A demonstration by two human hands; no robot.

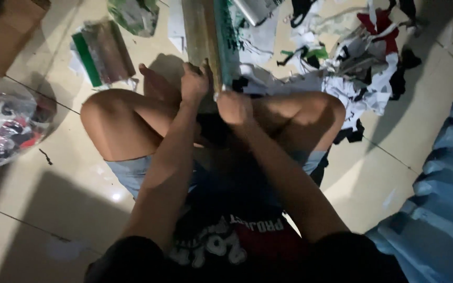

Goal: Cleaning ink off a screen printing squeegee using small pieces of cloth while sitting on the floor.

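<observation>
I sit cross-legged on a tiled floor and look down at my lap. My left hand (194,83) grips the near end of a long flat frame (208,36) with a green edge and a brownish mesh, which runs away from me across the floor. My right hand (234,107) is closed on the same near end, just beside and below the left hand. The frame's near end rests between my knees. What lies under my hands is in shadow.
A second, smaller green-edged frame (105,51) lies on the floor at the upper left. A clear plastic bag (6,123) of coloured cloth sits at the left. Scattered cloth pieces (365,68) cover the floor at the upper right. Light blue fabric (439,204) fills the right edge.
</observation>
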